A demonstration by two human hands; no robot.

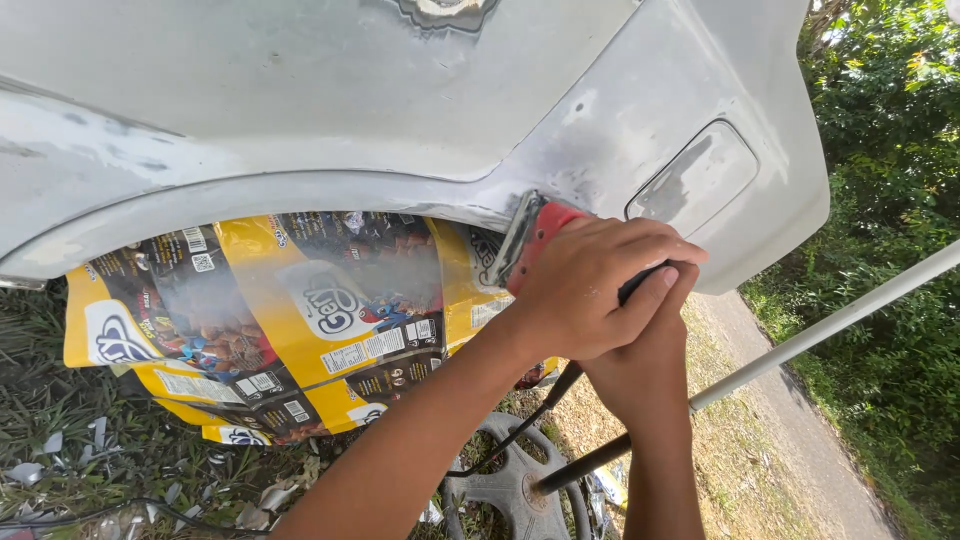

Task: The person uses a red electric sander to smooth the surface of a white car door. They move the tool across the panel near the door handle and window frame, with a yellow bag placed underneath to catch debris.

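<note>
Left hand (585,290): closed over the top of a red power sander (535,245), pressing it against the car panel (300,90). Right hand (645,350): wrapped around the tool's dark handle just beneath the left hand, touching it. Sander: at the edge of the wheel arch, beside the fuel flap (695,180), its pad on dull grey sanded paint. Black cord (530,420): hangs down from the tool. Yellow printed packaging (270,320): covers the wheel opening. Hubcap (510,485): lies on the grass below. White pole (830,320): slants at right.
</note>
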